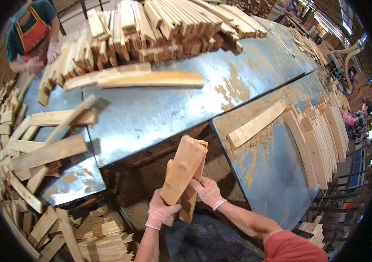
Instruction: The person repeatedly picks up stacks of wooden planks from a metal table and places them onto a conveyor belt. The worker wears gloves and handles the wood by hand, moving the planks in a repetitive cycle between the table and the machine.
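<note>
Both gloved hands grip a bundle of short wooden boards (184,174) above the gap between 2 metal surfaces: the left hand (160,211) wraps the lower end, the right hand (208,192) closes on the side. A single slat (256,124) lies on the right surface (273,174) beside stacked slats (321,135). A heaped woodpile (160,26) crowds the far surface (160,109), where another person (31,35) in an apron works.

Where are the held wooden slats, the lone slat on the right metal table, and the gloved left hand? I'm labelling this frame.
Bundle of pale wooden slats (185,168), head view, broad front face.
Lone pale wooden slat (256,124), head view, mid-length.
Left hand in pink knit glove (161,212), head view, back of glove.
</note>
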`<move>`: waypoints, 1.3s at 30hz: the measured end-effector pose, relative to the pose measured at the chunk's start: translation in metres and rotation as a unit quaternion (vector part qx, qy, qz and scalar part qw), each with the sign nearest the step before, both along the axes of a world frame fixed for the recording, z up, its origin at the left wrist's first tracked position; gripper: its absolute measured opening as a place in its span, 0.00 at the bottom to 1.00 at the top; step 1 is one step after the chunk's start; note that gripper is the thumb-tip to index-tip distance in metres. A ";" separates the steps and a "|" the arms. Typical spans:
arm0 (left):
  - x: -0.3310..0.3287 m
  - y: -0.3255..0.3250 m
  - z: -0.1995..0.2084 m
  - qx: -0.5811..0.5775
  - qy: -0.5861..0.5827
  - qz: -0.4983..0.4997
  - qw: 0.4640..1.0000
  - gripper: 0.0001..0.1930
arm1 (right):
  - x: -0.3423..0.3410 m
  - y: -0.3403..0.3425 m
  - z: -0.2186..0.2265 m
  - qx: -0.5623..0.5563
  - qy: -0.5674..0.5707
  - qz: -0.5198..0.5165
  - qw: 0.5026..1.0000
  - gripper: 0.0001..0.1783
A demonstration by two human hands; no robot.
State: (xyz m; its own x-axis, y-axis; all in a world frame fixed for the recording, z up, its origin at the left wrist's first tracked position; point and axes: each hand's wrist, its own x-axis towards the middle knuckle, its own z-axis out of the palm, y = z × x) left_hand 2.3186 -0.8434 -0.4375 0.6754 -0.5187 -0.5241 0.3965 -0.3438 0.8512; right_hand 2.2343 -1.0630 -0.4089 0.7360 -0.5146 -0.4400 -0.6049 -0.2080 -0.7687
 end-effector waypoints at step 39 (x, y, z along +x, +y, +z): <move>-0.097 0.174 0.323 -0.296 0.013 0.571 0.765 0.33 | -0.002 0.198 0.301 0.499 -0.032 0.499 0.708 0.54</move>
